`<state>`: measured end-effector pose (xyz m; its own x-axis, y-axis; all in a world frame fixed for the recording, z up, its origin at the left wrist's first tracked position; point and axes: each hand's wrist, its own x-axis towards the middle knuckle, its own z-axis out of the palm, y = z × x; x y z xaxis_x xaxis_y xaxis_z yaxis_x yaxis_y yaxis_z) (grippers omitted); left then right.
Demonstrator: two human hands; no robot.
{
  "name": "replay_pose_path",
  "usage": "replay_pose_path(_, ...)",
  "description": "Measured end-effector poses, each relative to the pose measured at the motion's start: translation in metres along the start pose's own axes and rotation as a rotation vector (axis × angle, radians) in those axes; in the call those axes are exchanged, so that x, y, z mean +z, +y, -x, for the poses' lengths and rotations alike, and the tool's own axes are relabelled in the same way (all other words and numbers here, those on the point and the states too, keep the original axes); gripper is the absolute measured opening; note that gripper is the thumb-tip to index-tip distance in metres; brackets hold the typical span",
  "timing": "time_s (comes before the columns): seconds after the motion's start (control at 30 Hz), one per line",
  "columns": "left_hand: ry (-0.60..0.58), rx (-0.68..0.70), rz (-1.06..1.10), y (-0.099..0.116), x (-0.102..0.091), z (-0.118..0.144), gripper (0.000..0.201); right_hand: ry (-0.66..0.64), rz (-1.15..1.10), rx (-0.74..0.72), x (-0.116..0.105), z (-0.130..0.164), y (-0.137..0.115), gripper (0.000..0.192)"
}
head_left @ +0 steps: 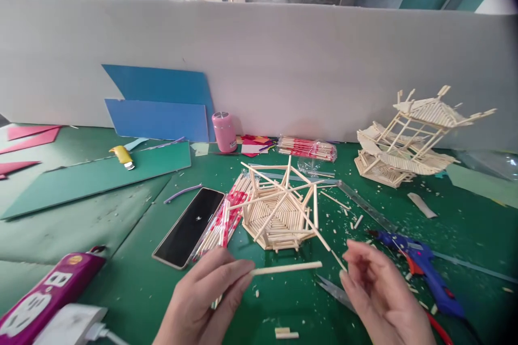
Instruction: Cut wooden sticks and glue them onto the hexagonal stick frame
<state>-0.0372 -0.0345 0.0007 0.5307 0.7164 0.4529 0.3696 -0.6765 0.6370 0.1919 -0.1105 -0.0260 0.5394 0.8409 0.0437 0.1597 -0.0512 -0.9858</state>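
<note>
My left hand point(212, 294) pinches a pale wooden stick point(287, 268) that points right, nearly level. My right hand point(382, 291) has its fingers curled, thumb and forefinger at the end of a thin stick point(339, 261); the exact grip is partly hidden. Just beyond both hands stands an open wooden stick frame point(279, 215), with an eight-sided base of nested sticks, short posts and long sticks crossing on top. One crossing stick reaches down toward my right fingertips. Partly behind my right hand lie scissors point(335, 291), their blades pointing left.
A blue glue gun point(424, 264) lies at right. A tiered stick pavilion point(408, 140) stands back right. Left are a phone point(189, 228), bagged sticks point(226, 213), a power strip point(52, 291) and a yellow cutter point(122, 156). A pink canister point(224, 132) stands near the white partition point(283, 64).
</note>
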Motion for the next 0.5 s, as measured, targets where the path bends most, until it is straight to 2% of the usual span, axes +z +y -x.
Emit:
replay_pose_path(0.07,0.017,0.016,-0.056,-0.005,-0.004,-0.003,0.025,0.001,0.053,-0.139,0.005,-0.003,-0.004,0.035)
replay_pose_path(0.17,0.082,0.106,-0.126,-0.01,-0.007,-0.011,0.024,-0.018,0.18,-0.361,0.013,-0.012,-0.012,0.026)
replay_pose_path(0.23,0.087,0.12,-0.165,-0.013,-0.009,-0.018,0.023,-0.041,0.253,-0.441,0.017,-0.019,-0.016,0.025)
replay_pose_path(0.33,0.064,0.096,-0.196,-0.014,-0.01,-0.026,0.022,-0.068,0.26,-0.404,0.02,-0.03,-0.014,0.023)
replay_pose_path(0.5,0.048,0.085,-0.165,-0.021,-0.005,-0.028,0.021,-0.155,0.15,-0.253,0.02,-0.037,-0.004,0.022)
